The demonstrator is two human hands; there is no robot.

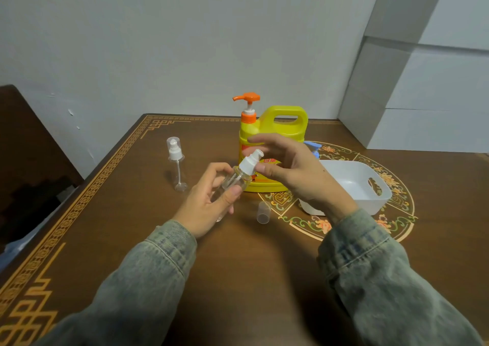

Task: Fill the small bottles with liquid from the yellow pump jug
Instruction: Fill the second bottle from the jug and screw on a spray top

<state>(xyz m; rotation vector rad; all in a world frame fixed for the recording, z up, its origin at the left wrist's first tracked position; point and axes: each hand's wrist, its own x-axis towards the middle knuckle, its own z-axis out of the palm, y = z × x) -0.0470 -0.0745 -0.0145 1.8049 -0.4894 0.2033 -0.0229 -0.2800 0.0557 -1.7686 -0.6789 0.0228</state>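
A small clear plastic bottle (236, 180) with a white pump top (250, 161) is held above the brown patterned table (132, 200), just in front of the yellow pump jug (272, 144); its long axis is tilted, base toward the near left, pump top toward the far right and upward. The left hand (209, 202) has its grip clamped round the bottle's body, thumb across the near side, fingers curled behind. The right hand (293, 171) is at the pump top; its thumb touches the white collar while the fingers arch over the nozzle, spread and not closed on it; whether this grip actually pinches the top cannot be told.

The yellow pump jug stands upright at the far centre of the table, orange pump head (246, 98) pointing left, handle to the right. A second small clear bottle (176, 164), capped, stands upright to the left, well apart from the hands. A loose clear plastic cap (263, 212) lies on its side near the right wrist. A white plastic basket (354, 184) sits right of the jug; a blue object (313, 147) shows behind the right hand, unidentified.
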